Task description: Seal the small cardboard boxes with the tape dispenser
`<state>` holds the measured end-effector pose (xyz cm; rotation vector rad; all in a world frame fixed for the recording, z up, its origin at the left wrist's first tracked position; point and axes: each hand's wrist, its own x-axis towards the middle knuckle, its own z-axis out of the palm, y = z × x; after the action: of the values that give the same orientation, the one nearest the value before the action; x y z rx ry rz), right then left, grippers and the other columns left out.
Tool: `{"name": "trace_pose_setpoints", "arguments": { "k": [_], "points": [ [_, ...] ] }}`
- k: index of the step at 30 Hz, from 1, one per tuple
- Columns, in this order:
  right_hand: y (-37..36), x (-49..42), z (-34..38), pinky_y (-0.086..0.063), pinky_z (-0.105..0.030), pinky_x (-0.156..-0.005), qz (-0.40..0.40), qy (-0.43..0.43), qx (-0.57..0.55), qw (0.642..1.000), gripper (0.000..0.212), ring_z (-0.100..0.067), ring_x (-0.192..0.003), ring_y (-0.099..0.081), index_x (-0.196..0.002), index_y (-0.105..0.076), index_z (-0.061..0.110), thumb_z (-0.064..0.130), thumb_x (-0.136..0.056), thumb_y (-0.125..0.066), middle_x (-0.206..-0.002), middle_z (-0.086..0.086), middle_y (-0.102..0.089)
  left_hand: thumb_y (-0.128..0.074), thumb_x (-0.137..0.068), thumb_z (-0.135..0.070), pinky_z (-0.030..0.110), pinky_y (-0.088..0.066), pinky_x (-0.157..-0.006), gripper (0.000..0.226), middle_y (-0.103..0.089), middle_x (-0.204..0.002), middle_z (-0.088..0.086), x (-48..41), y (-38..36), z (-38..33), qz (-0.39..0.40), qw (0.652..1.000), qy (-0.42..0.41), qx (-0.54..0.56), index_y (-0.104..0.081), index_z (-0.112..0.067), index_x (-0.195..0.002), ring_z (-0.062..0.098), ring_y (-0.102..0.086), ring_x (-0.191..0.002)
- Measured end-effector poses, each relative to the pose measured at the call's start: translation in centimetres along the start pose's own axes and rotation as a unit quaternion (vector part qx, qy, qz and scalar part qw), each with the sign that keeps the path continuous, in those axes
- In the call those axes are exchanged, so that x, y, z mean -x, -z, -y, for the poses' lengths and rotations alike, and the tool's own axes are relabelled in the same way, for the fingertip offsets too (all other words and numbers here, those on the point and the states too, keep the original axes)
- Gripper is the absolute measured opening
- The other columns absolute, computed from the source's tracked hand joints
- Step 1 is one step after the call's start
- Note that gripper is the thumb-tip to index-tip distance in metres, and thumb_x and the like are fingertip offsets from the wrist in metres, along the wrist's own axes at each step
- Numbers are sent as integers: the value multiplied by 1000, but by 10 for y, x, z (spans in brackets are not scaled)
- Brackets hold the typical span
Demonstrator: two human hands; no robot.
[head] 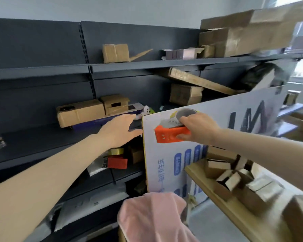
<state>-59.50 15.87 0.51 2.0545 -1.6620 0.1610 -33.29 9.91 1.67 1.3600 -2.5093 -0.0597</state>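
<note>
Right hand (198, 126) grips the orange tape dispenser (170, 136), fingers curled over its top by the grey roll, thumb underneath. We read this as carrying the tool, not taping yet.

Going big to small:
- Dark metal shelving (42, 142) fills the left and far side. Brown boxes (80, 113) sit on its middle shelf.
- Large white printed carton (164, 163) stands at right, top open, its tall wall towards the shelving. The dispenser is held in front of that wall near its top edge; we cannot tell if they touch.
- Pink cloth (152, 212) lies near, at bottom centre.
- Small cardboard boxes (229, 180) lie jumbled inside the carton, below and to the right of the right hand, under that forearm.
- Left hand (119, 131) reaches far towards the carton's left edge, fingers straight and together, holding nothing. Its thumb tip is at that edge; contact is unclear.
- Spare red dispenser (116, 162) rests on a lower shelf, under the left hand.

Key relation: the boxes are well apart from the left hand and nearer the right, which is occupied. The dispenser's long axis runs left-right, roughly level, orange end pointing left, away from the boxes. We judge the free left hand must cross right and down to fetch a box.
</note>
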Motion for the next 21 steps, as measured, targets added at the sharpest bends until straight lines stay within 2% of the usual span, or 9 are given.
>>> {"name": "trace_pose_setpoints", "arguments": {
  "k": [2, 5, 8, 10, 13, 17, 21],
  "points": [
    [12, 32, -18, -53, -32, -75, 7, -26, 7, 1000, 52, -18, -89, -63, -110, -57, 23, 67, -85, -51, -103, 2, -68, -51, -92, -50, 41, -41, -102, 54, -44, -145, 0, -4, -1, -29, 1, 999, -32, 6, -43, -23, -138, 23, -45, -129],
    [29, 80, -37, -44, -27, -70, -1, -63, 15, 998, 51, -16, -85, -60, -112, -56, 22, 65, -86, -52, -101, 3, -67, -51, -92, -47, 42, -44, -98, 36, -49, -138, -1, -6, -5, -66, 22, 997, -74, 21, -47, -33, -125, 23, -49, -123],
    [46, 128, -48, -51, -34, -74, 6, -112, 42, 993, 50, -20, -85, -62, -106, -56, 21, 67, -85, -52, -96, 2, -67, -50, -92, -51, 38, -34, -105, 63, -39, -149, -3, 2, -15, -99, 27, 993, -114, 28, -33, -23, -147, 19, -37, -135],
    [58, 158, -52, -52, -36, -77, 20, -145, 50, 988, 50, -21, -87, -64, -104, -56, 22, 68, -85, -52, -95, 3, -68, -49, -93, -52, 37, -27, -112, 70, -30, -155, -2, 10, -21, -116, 33, 991, -128, 28, -25, -20, -151, 17, -28, -141],
    [73, 200, -53, -50, -33, -76, 39, -170, 58, 983, 48, -19, -86, -64, -101, -56, 23, 68, -84, -53, -94, 5, -68, -48, -94, -52, 40, -25, -115, 71, -26, -157, 1, 25, -32, -137, 45, 988, -146, 34, -23, -18, -151, 20, -25, -143],
    [92, 259, -46, -45, -35, -76, 52, -227, 70, 970, 48, -25, -89, -64, -97, -56, 18, 64, -85, -54, -94, -1, -69, -47, -94, -53, 38, -24, -114, 70, -26, -157, 0, 50, -48, -167, 53, 981, -181, 35, -23, -19, -151, 20, -26, -143],
    [106, 313, -34, -46, -35, -77, 90, -254, 91, 959, 49, -24, -90, -64, -100, -56, 19, 66, -86, -51, -95, 0, -69, -48, -93, -53, 40, -33, -110, 69, -28, -156, -2, 75, -63, -200, 57, 973, -216, 51, -24, -23, -151, 22, -31, -141]
  ]
}}
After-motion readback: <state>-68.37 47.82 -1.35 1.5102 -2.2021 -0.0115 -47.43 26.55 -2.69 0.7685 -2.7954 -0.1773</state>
